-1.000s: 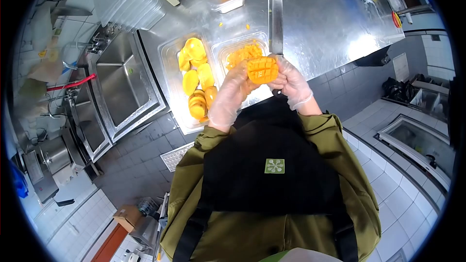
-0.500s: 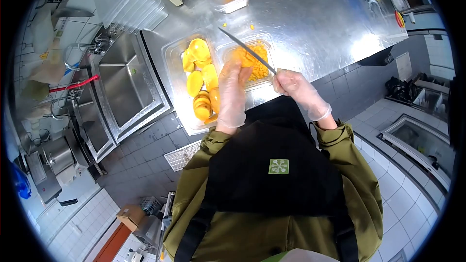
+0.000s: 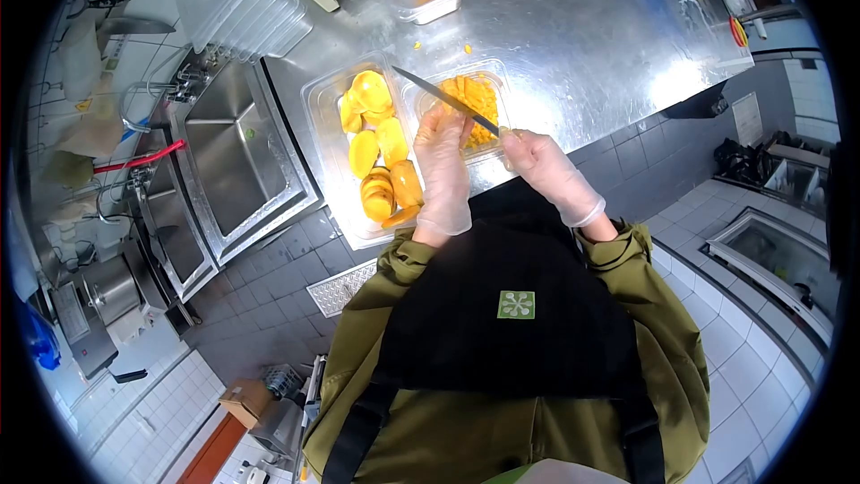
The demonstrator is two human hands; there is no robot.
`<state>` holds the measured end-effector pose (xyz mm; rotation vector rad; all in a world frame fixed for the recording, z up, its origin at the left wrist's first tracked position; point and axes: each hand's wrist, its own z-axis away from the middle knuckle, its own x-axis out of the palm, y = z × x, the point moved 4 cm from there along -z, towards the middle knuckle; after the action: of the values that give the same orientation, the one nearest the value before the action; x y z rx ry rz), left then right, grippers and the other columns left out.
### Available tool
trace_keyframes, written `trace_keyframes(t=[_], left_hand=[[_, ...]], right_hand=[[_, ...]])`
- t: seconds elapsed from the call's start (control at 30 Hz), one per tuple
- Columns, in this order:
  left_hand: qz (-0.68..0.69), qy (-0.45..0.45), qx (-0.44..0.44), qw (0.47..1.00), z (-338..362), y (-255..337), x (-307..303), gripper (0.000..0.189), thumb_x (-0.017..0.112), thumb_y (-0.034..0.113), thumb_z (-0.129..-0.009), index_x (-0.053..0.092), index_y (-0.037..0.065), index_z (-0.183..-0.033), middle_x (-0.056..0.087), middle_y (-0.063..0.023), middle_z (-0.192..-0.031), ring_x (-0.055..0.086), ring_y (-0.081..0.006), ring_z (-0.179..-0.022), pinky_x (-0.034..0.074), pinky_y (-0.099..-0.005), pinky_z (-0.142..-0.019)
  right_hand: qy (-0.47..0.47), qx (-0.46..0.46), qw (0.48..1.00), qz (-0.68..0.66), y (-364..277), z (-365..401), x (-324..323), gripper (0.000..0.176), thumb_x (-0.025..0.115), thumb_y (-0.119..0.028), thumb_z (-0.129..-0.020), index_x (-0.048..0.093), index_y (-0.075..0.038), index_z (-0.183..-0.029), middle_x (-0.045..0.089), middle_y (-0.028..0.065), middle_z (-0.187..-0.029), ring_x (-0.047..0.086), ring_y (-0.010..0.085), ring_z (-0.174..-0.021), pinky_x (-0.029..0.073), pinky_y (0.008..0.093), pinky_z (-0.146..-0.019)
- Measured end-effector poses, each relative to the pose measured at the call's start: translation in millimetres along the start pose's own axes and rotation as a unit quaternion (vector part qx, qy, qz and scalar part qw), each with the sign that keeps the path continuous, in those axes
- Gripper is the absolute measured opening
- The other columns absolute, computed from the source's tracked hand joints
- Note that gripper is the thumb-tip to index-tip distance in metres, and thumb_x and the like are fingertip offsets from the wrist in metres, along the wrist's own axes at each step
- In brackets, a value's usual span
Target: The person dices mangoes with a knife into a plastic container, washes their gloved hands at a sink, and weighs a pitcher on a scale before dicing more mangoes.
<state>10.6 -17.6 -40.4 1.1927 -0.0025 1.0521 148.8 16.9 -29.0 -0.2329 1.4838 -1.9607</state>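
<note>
My right hand, in a clear glove, is closed around the handle of a knife. The blade slants up and left across the fingertips of my left hand. Also gloved, that left hand is closed on an orange mango piece, partly hidden by the blade and fingers. Beneath is a clear container of diced mango. Left of my left hand, a longer clear tray holds several peeled mango pieces, some of them sliced.
A clear lidded container with orange pieces stands farther back on the steel counter. Stacked clear containers are at the back left, near a steel sink. Small orange bits lie on the counter behind the diced mango.
The knife and my right hand have shifted slightly left and down, the blade now lying across the left fingertips. My left hand has turned a little around the mango piece.
</note>
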Motion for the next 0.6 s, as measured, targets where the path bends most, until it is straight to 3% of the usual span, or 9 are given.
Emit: trace_keyframes(t=[0.13, 0.43, 0.57, 0.6], left_hand=[[-0.034, 0.008, 0.037, 0.999, -2, -7, -6, 0.013, 0.054, 0.005, -0.086, 0.053, 0.003, -0.099, 0.057, -0.0041, -0.094, 0.055, -0.0124, -0.088, 0.046, -0.0244, -0.082], [-0.107, 0.015, 0.118, 0.987, 6, -8, -9, 0.013, 0.053, 0.004, -0.086, 0.054, 0.0, -0.099, 0.057, -0.0034, -0.089, 0.053, -0.0101, -0.082, 0.043, -0.022, -0.074], [-0.275, 0.036, 0.172, 0.945, 8, -12, -17, 0.017, 0.052, 0.003, -0.086, 0.052, -0.001, -0.102, 0.057, -0.005, -0.092, 0.053, -0.0118, -0.086, 0.043, -0.0228, -0.077], [-0.243, 0.02, 0.167, 0.956, 8, -20, -19, 0.018, 0.052, 0.003, -0.086, 0.052, -0.002, -0.103, 0.057, -0.006, -0.094, 0.053, -0.0124, -0.088, 0.043, -0.0229, -0.078]], right_hand=[[0.068, -0.051, 0.984, 0.154, -12, 0, 3, 0.033, 0.049, -0.031, -0.088, 0.059, -0.002, -0.078, 0.057, 0.0197, -0.065, 0.059, 0.0337, -0.063, 0.045, 0.0402, -0.059], [0.164, -0.084, 0.947, 0.265, -17, -1, 24, 0.033, 0.052, -0.035, -0.085, 0.059, -0.005, -0.074, 0.057, 0.0167, -0.061, 0.058, 0.0337, -0.059, 0.047, 0.0403, -0.053], [0.161, -0.061, 0.961, 0.216, -18, -9, 34, 0.034, 0.051, -0.034, -0.087, 0.059, -0.002, -0.077, 0.058, 0.019, -0.063, 0.059, 0.0353, -0.061, 0.047, 0.0392, -0.054], [0.149, -0.05, 0.969, 0.192, -18, -14, 34, 0.034, 0.05, -0.033, -0.088, 0.06, -0.002, -0.08, 0.058, 0.0202, -0.064, 0.059, 0.0349, -0.061, 0.046, 0.0383, -0.054]])
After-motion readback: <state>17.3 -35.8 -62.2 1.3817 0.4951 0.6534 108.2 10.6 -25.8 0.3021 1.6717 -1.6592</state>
